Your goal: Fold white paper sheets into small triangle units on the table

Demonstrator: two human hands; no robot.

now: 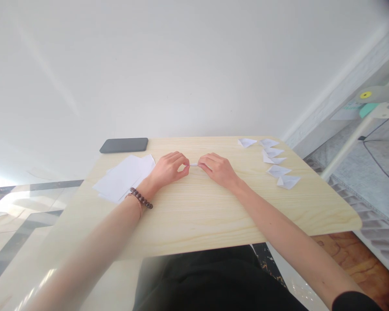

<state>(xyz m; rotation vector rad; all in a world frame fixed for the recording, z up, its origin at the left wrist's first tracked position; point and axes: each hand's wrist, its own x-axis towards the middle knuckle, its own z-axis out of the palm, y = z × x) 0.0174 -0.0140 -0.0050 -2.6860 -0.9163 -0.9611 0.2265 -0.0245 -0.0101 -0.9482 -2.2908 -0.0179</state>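
Between my two hands, over the middle of the table, a narrow strip of folded white paper (193,164) stretches from side to side. My left hand (170,167) pinches its left end between thumb and fingers; dark beads circle that wrist. The right end is in the fingers of my right hand (218,167). Only the short middle part of the paper shows; the fingers hide its ends. Just left of my left hand, loose white paper sheets (125,175) lie overlapping, partly covered by the wrist.
Several folded paper pieces (288,181) stand along the right side of the wooden table (194,224). A dark phone (124,145) lies at the back left corner. A white wall (181,69) rises behind the table; a pale metal frame (350,144) stands beyond its right edge.
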